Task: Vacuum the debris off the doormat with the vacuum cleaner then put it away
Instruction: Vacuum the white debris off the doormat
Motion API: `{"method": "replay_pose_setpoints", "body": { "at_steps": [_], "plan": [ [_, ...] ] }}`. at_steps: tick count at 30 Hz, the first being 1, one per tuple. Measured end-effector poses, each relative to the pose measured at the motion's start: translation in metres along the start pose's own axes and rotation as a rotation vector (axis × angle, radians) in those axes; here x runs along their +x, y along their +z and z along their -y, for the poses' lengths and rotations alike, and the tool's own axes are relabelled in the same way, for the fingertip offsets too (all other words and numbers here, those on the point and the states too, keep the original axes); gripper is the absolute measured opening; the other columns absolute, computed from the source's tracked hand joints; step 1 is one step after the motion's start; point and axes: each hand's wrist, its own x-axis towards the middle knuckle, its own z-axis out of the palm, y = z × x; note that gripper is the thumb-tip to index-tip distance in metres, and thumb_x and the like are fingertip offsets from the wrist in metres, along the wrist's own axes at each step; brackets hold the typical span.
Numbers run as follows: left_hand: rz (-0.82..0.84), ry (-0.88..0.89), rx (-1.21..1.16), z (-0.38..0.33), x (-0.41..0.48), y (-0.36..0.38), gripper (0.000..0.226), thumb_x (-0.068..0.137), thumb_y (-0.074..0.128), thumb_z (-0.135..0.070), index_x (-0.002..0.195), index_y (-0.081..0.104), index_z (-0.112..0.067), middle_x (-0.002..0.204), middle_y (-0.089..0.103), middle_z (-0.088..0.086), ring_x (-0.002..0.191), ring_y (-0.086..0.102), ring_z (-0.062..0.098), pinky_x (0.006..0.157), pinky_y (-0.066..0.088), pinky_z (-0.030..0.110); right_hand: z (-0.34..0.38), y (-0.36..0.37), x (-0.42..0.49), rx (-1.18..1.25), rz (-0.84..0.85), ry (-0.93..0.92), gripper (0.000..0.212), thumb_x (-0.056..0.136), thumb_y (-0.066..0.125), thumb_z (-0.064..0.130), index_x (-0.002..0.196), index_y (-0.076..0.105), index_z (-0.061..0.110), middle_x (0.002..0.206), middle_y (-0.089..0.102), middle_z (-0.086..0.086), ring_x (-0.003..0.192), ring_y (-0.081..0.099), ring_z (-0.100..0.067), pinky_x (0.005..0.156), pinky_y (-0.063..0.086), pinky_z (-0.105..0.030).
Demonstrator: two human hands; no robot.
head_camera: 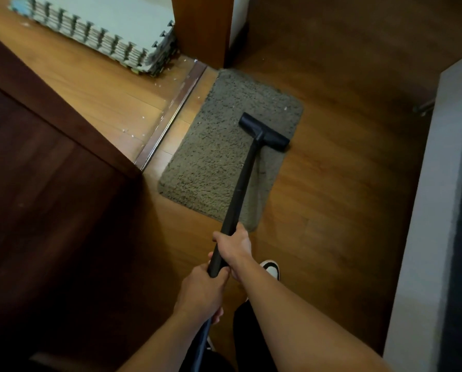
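Note:
A shaggy grey-brown doormat (pixel 219 157) lies on the wooden floor beside a door threshold. The vacuum cleaner's black T-shaped nozzle (pixel 263 131) rests on the mat's right half, near its far end. The black wand (pixel 239 194) runs from the nozzle back to me. My right hand (pixel 235 247) grips the wand higher up, and my left hand (pixel 201 288) grips its lower end where the hose begins. A few white specks (pixel 284 108) lie on the mat ahead of the nozzle. The vacuum's body is out of view.
A dark wooden door (pixel 44 167) stands open on the left. Stacked foam puzzle tiles (pixel 103 30) sit in the far room, with white crumbs (pixel 133 132) scattered on that floor. A white wall edge (pixel 428 210) runs along the right. My shoe (pixel 272 268) is beside the wand.

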Motion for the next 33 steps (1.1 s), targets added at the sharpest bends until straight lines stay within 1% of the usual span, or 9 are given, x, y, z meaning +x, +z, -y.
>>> {"method": "replay_pose_setpoints", "body": {
  "at_steps": [3, 5, 8, 11, 14, 17, 23, 30, 33],
  "plan": [
    [-0.002, 0.01, -0.087, -0.015, -0.004, -0.002, 0.022, 0.095, 0.058, -0.04, 0.092, 0.062, -0.018, 0.059, 0.062, 0.005, 0.044, 0.058, 0.02, 0.047, 0.051, 0.031, 0.015, -0.005, 0.0, 0.02, 0.005, -0.011, 0.045, 0.09, 0.067, 0.012, 0.128, 0.044, 0.013, 0.099, 0.07, -0.021, 0.055, 0.069, -0.025, 0.05, 0.057, -0.031],
    [0.004, 0.014, -0.148, -0.03, -0.003, 0.002, 0.022, 0.094, 0.06, -0.038, 0.092, 0.063, -0.016, 0.055, 0.06, 0.006, 0.042, 0.056, 0.022, 0.046, 0.047, 0.029, 0.026, -0.016, 0.002, 0.04, -0.011, -0.018, 0.039, 0.089, 0.068, 0.011, 0.123, 0.047, 0.012, 0.096, 0.07, -0.021, 0.054, 0.068, -0.025, 0.049, 0.056, -0.031],
    [0.018, 0.017, -0.175, -0.056, 0.001, 0.014, 0.024, 0.093, 0.061, -0.037, 0.09, 0.064, -0.014, 0.05, 0.059, 0.006, 0.043, 0.057, 0.025, 0.047, 0.047, 0.031, 0.042, -0.038, 0.012, 0.044, -0.027, -0.019, 0.031, 0.09, 0.068, 0.011, 0.116, 0.05, 0.012, 0.088, 0.069, -0.017, 0.049, 0.066, -0.021, 0.046, 0.053, -0.028],
    [0.015, 0.001, -0.196, -0.083, 0.008, 0.027, 0.025, 0.091, 0.063, -0.035, 0.087, 0.063, -0.01, 0.053, 0.06, 0.009, 0.043, 0.057, 0.026, 0.047, 0.048, 0.031, 0.056, -0.057, 0.029, 0.043, -0.017, -0.017, 0.028, 0.089, 0.067, 0.011, 0.113, 0.052, 0.01, 0.087, 0.067, -0.016, 0.052, 0.066, -0.023, 0.051, 0.057, -0.033],
    [0.011, 0.0, -0.176, -0.111, 0.019, 0.043, 0.035, 0.078, 0.066, -0.043, 0.086, 0.064, -0.009, 0.06, 0.062, 0.011, 0.049, 0.061, 0.03, 0.052, 0.051, 0.038, 0.072, -0.078, 0.045, 0.073, -0.017, -0.014, 0.034, 0.086, 0.067, 0.01, 0.116, 0.052, 0.009, 0.091, 0.067, -0.019, 0.055, 0.068, -0.025, 0.056, 0.061, -0.04],
    [0.001, 0.033, -0.172, -0.142, 0.029, 0.054, 0.046, 0.063, 0.064, -0.048, 0.085, 0.064, -0.008, 0.065, 0.062, 0.013, 0.055, 0.061, 0.033, 0.057, 0.052, 0.043, 0.095, -0.099, 0.058, 0.091, -0.021, -0.01, 0.035, 0.085, 0.067, 0.009, 0.116, 0.052, 0.009, 0.09, 0.068, -0.02, 0.053, 0.068, -0.025, 0.057, 0.061, -0.041],
    [0.002, -0.01, -0.258, -0.199, 0.044, 0.074, 0.034, 0.087, 0.067, -0.031, 0.087, 0.06, 0.002, 0.052, 0.055, 0.012, 0.033, 0.05, 0.023, 0.041, 0.042, 0.025, 0.139, -0.143, 0.085, 0.091, -0.014, -0.003, 0.031, 0.088, 0.067, 0.009, 0.116, 0.053, 0.011, 0.095, 0.066, -0.015, 0.059, 0.069, -0.023, 0.063, 0.064, -0.042],
    [0.004, -0.014, -0.285, -0.215, 0.058, 0.093, 0.038, 0.091, 0.065, -0.035, 0.093, 0.06, 0.003, 0.056, 0.056, 0.013, 0.032, 0.049, 0.02, 0.038, 0.04, 0.022, 0.146, -0.16, 0.102, 0.038, -0.034, -0.025, 0.03, 0.088, 0.067, 0.008, 0.114, 0.053, 0.01, 0.091, 0.066, -0.016, 0.054, 0.068, -0.023, 0.061, 0.064, -0.044],
    [0.001, -0.005, -0.277, -0.202, 0.054, 0.088, 0.033, 0.09, 0.065, -0.033, 0.088, 0.058, 0.0, 0.054, 0.056, 0.011, 0.033, 0.049, 0.02, 0.039, 0.04, 0.024, 0.139, -0.154, 0.094, 0.041, -0.017, -0.016, 0.031, 0.089, 0.067, 0.008, 0.116, 0.052, 0.011, 0.093, 0.065, -0.016, 0.057, 0.068, -0.023, 0.063, 0.064, -0.045]
  ]
}}
